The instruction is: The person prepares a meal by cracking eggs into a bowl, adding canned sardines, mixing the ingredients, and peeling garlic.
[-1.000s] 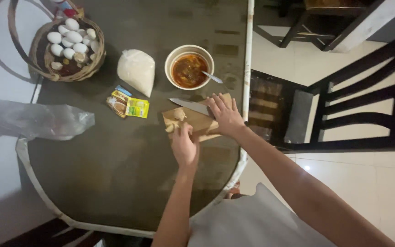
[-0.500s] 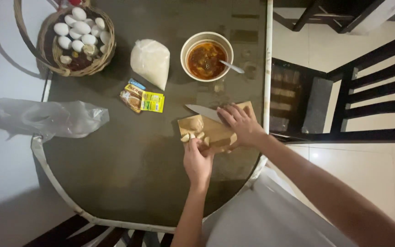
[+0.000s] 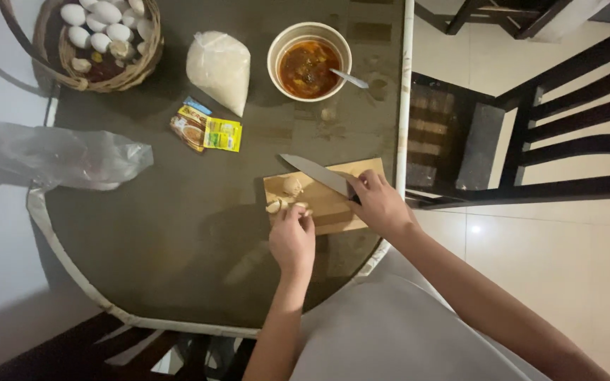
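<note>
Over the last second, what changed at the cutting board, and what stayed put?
The right hand moved from resting on the cutting board to gripping the knife handle, blade angled over the board. The left hand stayed on the garlic cloves. Bowl, egg basket, white bag and sachets kept their places.

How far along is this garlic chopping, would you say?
Early, by the look of it. Done: the wooden cutting board is set out and a bowl of red sauce stands ready. In hand: the right hand grips a knife while the left hand steadies garlic cloves on the board. Left: the cloves look whole, with no chopped pile visible.
</note>
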